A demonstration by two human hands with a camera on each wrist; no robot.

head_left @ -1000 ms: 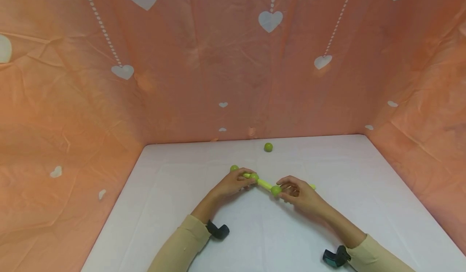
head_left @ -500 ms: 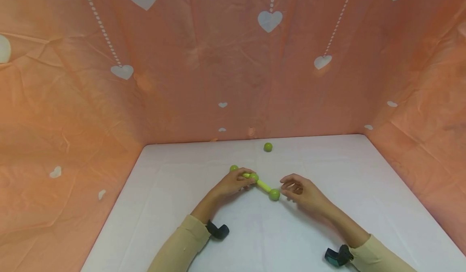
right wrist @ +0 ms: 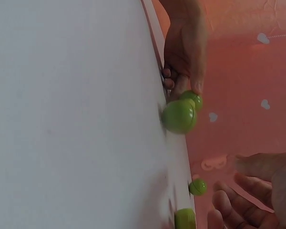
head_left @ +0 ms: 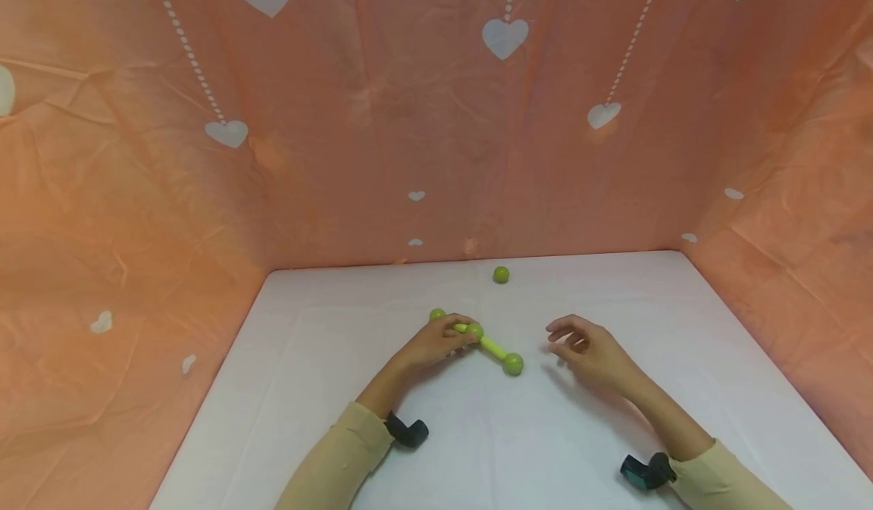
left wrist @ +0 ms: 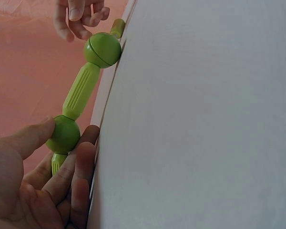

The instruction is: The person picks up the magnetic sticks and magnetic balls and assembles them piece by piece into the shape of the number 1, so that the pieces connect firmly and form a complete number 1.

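A chain of green balls and yellow-green sticks lies low over the white table. My left hand (head_left: 436,342) pinches its middle ball (left wrist: 66,136) between thumb and fingers. From that ball a ribbed stick (left wrist: 81,90) runs to the end ball (head_left: 513,364); another ball (head_left: 437,314) shows at the far end, past my left fingers. Right of the end ball, apart from it, my right hand (head_left: 592,351) hovers with loosely bent fingers and nothing in them. Near it in the right wrist view is a short yellow-green stick piece (right wrist: 185,219), hidden behind that hand in the head view.
A loose green ball (head_left: 501,274) sits near the table's back edge. Orange cloth (head_left: 355,154) with pale hearts hangs behind and at both sides of the white table (head_left: 443,464).
My right hand has come off the end ball and moved right, its fingers bare. The end ball has shifted slightly toward me; my left hand keeps its pinch in place.
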